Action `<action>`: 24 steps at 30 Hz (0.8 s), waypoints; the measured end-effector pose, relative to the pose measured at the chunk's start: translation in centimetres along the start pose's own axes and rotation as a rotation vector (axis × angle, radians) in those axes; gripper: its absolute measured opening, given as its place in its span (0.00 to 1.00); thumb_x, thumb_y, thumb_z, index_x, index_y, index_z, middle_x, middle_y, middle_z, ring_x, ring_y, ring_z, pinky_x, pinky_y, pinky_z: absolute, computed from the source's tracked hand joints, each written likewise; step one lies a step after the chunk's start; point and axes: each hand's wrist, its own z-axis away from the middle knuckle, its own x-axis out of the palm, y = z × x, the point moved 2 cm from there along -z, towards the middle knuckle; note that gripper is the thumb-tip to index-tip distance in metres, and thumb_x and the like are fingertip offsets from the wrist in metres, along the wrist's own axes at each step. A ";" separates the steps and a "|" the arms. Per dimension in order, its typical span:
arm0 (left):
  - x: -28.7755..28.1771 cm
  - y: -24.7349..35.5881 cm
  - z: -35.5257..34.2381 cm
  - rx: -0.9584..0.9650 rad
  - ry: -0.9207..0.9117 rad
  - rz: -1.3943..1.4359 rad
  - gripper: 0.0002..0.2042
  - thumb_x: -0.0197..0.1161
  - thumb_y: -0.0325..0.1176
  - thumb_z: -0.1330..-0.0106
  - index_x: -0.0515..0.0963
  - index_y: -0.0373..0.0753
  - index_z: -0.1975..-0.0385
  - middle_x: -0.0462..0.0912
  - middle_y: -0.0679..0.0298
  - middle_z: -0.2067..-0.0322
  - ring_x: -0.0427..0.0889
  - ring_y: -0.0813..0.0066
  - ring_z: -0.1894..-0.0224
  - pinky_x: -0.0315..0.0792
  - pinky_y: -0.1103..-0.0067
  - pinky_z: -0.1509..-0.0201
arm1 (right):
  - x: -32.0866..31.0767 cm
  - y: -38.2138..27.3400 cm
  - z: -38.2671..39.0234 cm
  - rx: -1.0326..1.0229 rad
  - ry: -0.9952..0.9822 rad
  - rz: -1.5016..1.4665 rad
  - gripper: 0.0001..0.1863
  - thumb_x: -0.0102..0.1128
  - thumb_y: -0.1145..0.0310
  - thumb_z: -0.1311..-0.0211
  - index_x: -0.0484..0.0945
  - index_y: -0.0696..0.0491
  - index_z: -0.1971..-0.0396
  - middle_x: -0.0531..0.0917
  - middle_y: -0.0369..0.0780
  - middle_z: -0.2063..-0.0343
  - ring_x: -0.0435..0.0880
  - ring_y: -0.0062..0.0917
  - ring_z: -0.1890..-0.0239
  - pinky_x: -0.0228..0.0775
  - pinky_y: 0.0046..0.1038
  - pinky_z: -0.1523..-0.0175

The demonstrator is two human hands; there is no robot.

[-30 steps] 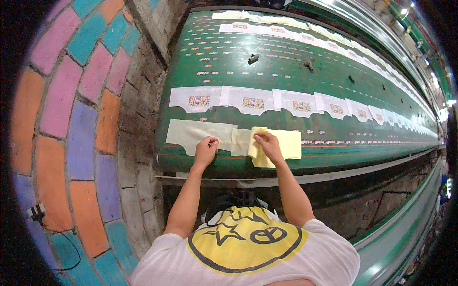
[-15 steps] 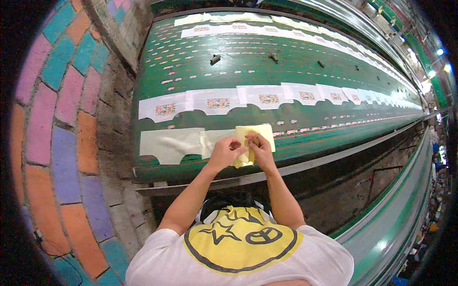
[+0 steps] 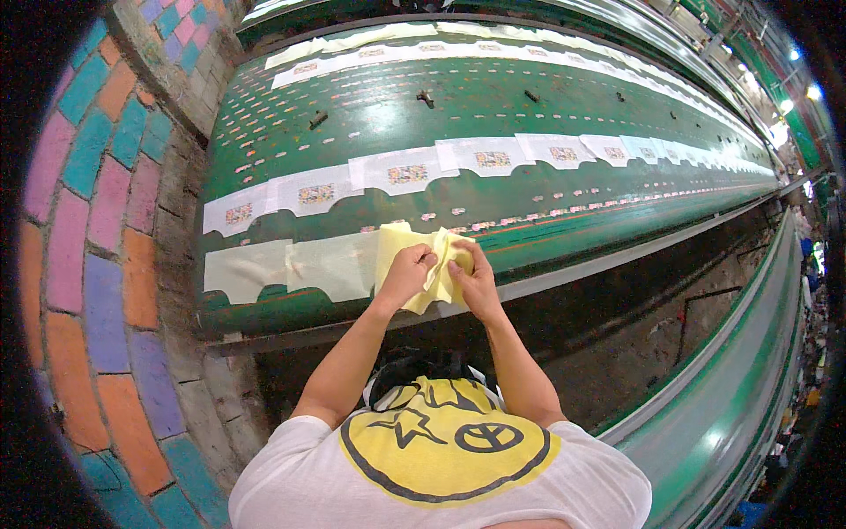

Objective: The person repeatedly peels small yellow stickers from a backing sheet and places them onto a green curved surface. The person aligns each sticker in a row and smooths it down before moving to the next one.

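Observation:
My left hand [image 3: 411,275] has its fingers closed on the pale yellow fabric pieces [image 3: 393,244], a crumpled, partly lifted stack at the belt's near edge. My right hand [image 3: 468,275] grips the folded edge of the same stack just to the right of my left hand. Two cream cut pieces [image 3: 244,271] with curved cut-outs lie flat to the left. Behind them runs a row of white cut pieces [image 3: 369,167] with colourful printed rectangles, on the long green printing table [image 3: 546,238].
Further white and cream pieces [image 3: 370,55] line the far side, with several small dark blocks [image 3: 424,98] between rows. A metal rail [image 3: 564,279] edges the table. A painted brick wall [image 3: 106,291] is on the left, and another green surface [image 3: 705,406] runs low on the right.
My hands have come together on the yellow stack, which is now lifted and more crumpled. The view has turned, so the table sits further left.

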 end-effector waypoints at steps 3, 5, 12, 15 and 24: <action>2.7 0.6 0.3 -0.083 -0.036 0.092 0.06 0.58 0.27 0.37 0.77 0.29 0.69 0.77 0.62 0.77 0.74 0.77 0.73 0.69 0.78 0.67 | -2.9 0.3 0.8 0.101 0.028 -0.055 0.06 0.59 0.73 0.38 0.79 0.55 0.62 0.79 0.32 0.67 0.75 0.13 0.66 0.68 0.18 0.61; 3.9 2.5 0.9 -0.175 -0.077 0.202 0.05 0.59 0.27 0.36 0.77 0.31 0.68 0.76 0.68 0.75 0.73 0.82 0.72 0.69 0.82 0.67 | -4.4 -0.1 1.0 0.159 0.023 -0.089 0.06 0.61 0.73 0.39 0.79 0.56 0.63 0.79 0.32 0.67 0.76 0.14 0.66 0.69 0.18 0.61; 5.9 2.9 1.2 -0.354 -0.070 0.580 0.04 0.67 0.25 0.41 0.78 0.33 0.70 0.78 0.66 0.73 0.76 0.79 0.72 0.72 0.81 0.66 | -6.4 -1.8 0.6 0.114 -0.038 -0.031 0.11 0.69 0.67 0.46 0.83 0.58 0.67 0.81 0.37 0.65 0.79 0.18 0.62 0.71 0.20 0.60; 6.4 2.8 0.9 -0.405 -0.056 0.647 0.06 0.69 0.25 0.43 0.78 0.33 0.71 0.78 0.66 0.73 0.76 0.78 0.72 0.72 0.80 0.67 | -6.9 -2.9 0.7 0.101 -0.057 0.071 0.12 0.70 0.66 0.46 0.83 0.59 0.66 0.81 0.37 0.64 0.79 0.19 0.62 0.71 0.21 0.60; 7.8 0.0 -0.8 -0.587 -0.098 0.748 0.08 0.71 0.28 0.44 0.76 0.37 0.73 0.78 0.65 0.76 0.75 0.77 0.77 0.70 0.80 0.72 | -9.5 -2.0 -0.6 0.228 -0.275 0.150 0.13 0.67 0.67 0.42 0.82 0.62 0.64 0.82 0.35 0.71 0.78 0.16 0.69 0.72 0.21 0.62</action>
